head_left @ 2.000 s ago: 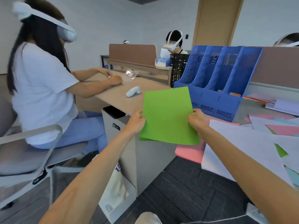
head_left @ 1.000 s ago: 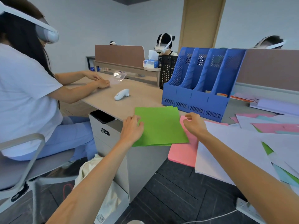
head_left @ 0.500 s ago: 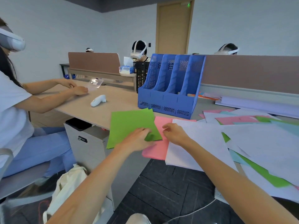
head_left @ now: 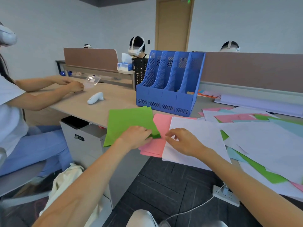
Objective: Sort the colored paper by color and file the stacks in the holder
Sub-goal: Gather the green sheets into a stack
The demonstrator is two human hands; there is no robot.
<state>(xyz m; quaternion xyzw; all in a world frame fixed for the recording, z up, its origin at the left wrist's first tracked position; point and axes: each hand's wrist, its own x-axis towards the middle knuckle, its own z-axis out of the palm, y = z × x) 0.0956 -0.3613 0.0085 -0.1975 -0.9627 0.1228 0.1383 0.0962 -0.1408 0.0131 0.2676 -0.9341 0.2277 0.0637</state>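
- One cam only, head-worn by the person sitting at the tabletop [head_left: 118, 99]; single view, so nothing shared w/ another.
- Faces fwd & down: floor [head_left: 164, 182] at btm of frame, door [head_left: 172, 23] and far wall at top.
- Wide-angle lens; edges bow toward the frame sides.
- Close in: both forearms enter from btm edge; left grip [head_left: 136, 137] and right grip [head_left: 182, 141] approx mid-frame, green paper [head_left: 129, 122] just left of centre.
- Holder [head_left: 165, 95] beyond them, near; neighbour [head_left: 14, 115] cut off at left edge.
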